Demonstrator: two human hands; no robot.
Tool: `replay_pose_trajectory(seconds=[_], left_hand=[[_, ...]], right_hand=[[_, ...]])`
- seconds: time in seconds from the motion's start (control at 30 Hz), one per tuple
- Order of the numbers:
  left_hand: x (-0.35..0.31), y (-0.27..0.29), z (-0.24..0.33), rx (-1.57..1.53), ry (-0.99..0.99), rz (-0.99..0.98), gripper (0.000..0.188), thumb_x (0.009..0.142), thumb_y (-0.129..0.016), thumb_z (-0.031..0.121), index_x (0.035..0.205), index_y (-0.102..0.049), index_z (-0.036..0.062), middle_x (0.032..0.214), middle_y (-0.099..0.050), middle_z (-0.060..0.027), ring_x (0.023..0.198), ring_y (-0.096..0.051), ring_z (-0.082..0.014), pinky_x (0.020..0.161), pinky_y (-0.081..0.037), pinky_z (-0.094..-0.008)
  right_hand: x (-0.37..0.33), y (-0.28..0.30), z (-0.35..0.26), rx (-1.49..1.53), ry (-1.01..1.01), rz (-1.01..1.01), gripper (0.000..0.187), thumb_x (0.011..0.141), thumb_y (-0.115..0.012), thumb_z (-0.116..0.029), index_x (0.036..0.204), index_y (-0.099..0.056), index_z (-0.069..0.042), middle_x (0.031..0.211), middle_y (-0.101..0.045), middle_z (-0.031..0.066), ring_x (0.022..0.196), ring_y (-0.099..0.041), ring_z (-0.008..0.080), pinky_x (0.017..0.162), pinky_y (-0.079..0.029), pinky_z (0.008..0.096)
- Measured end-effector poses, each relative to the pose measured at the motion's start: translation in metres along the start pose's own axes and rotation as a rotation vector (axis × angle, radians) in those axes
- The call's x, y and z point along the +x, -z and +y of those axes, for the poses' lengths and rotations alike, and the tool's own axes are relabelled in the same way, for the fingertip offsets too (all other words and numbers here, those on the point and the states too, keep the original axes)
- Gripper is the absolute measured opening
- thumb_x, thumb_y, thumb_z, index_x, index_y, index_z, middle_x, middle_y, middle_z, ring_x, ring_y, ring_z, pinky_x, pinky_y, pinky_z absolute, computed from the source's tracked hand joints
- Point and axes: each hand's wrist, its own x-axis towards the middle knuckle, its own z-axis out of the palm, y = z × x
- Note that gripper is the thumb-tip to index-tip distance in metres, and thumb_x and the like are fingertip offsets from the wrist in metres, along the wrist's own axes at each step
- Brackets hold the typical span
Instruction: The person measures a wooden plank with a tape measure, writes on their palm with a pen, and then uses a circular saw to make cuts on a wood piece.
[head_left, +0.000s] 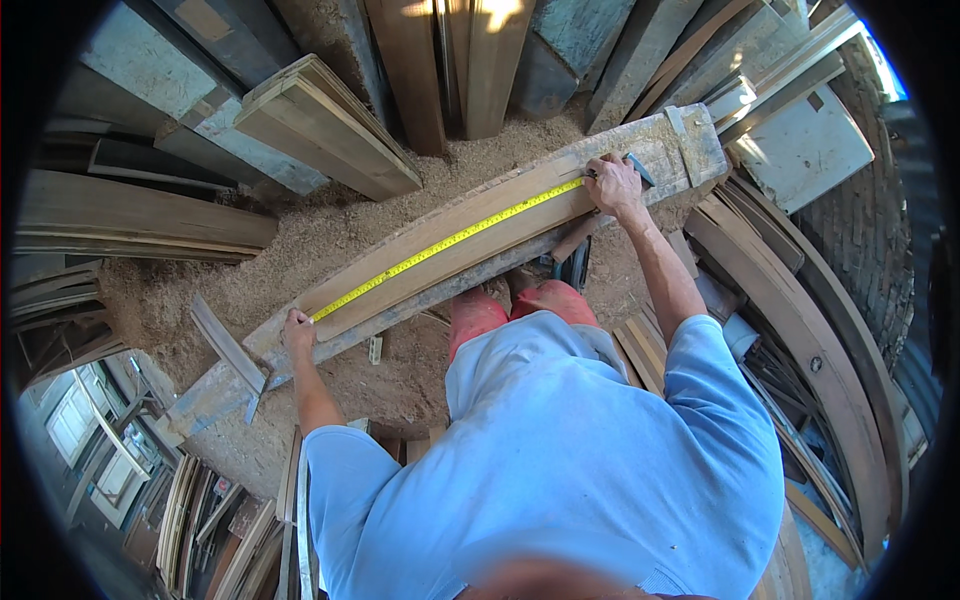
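Note:
A yellow tape measure (440, 245) lies stretched along a flat wooden board (455, 263) on a long, worn workbench (692, 145). At the board's left end, my left hand (299, 331) is closed, pinching the tape's end. My right hand (613, 188) closes over the other end of the tape near the board's right end. Its fingers hide most of what they hold there. Just beyond those fingers a dark blue-edged piece (638, 170) shows, and I cannot make out whether it belongs to the tape measure.
Stacked boards (330, 130) and upright planks (405, 75) stand beyond the bench. Sawdust (230, 265) covers the floor around it. A narrow wooden strip (228, 345) lies across the bench's left end. Long curved-looking timbers (800, 330) lie at right, and more offcuts (215, 520) at lower left.

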Motion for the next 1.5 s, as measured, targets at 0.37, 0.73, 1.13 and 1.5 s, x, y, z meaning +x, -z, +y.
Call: replay_pose_trajectory(seconds=[0.37, 0.73, 1.13, 1.5], left_hand=[[-0.010, 0.005, 0.012, 0.051, -0.081, 0.061, 0.016, 0.085, -0.072, 0.012, 0.087, -0.056, 0.0102, 0.071, -0.063, -0.0068, 0.069, -0.063, -0.0238, 0.069, -0.049, -0.0411], [-0.008, 0.005, 0.014, -0.005, -0.032, 0.007, 0.016, 0.087, -0.071, 0.013, 0.086, -0.055, 0.0106, 0.071, -0.062, -0.0066, 0.068, -0.061, -0.0226, 0.068, -0.048, -0.0402], [-0.015, 0.010, 0.022, -0.053, -0.058, 0.020, 0.016, 0.086, -0.069, 0.009, 0.084, -0.053, 0.0092, 0.066, -0.058, -0.0049, 0.062, -0.058, -0.0196, 0.062, -0.047, -0.0381], [-0.007, 0.005, 0.012, -0.043, -0.014, -0.006, 0.016, 0.087, -0.069, 0.009, 0.085, -0.054, 0.0091, 0.063, -0.058, -0.0057, 0.059, -0.060, -0.0209, 0.060, -0.048, -0.0392]], right_hand=[[0.000, -0.002, 0.001, 0.003, -0.003, 0.008, 0.032, 0.084, -0.071, -0.032, 0.113, -0.072, -0.019, 0.121, -0.063, 0.0131, 0.114, -0.058, 0.0393, 0.093, -0.049, 0.0495], [0.003, -0.008, 0.005, 0.011, -0.002, 0.009, 0.032, 0.083, -0.070, -0.032, 0.112, -0.073, -0.019, 0.123, -0.062, 0.0137, 0.116, -0.057, 0.0405, 0.094, -0.049, 0.0502], [0.002, -0.010, 0.005, 0.013, -0.003, 0.031, 0.032, 0.082, -0.071, -0.033, 0.112, -0.073, -0.019, 0.121, -0.063, 0.0145, 0.114, -0.058, 0.0405, 0.092, -0.049, 0.0502], [0.000, -0.004, 0.000, 0.020, -0.030, 0.009, 0.033, 0.083, -0.072, -0.033, 0.113, -0.073, -0.020, 0.122, -0.063, 0.0128, 0.116, -0.056, 0.0394, 0.095, -0.048, 0.0503]])
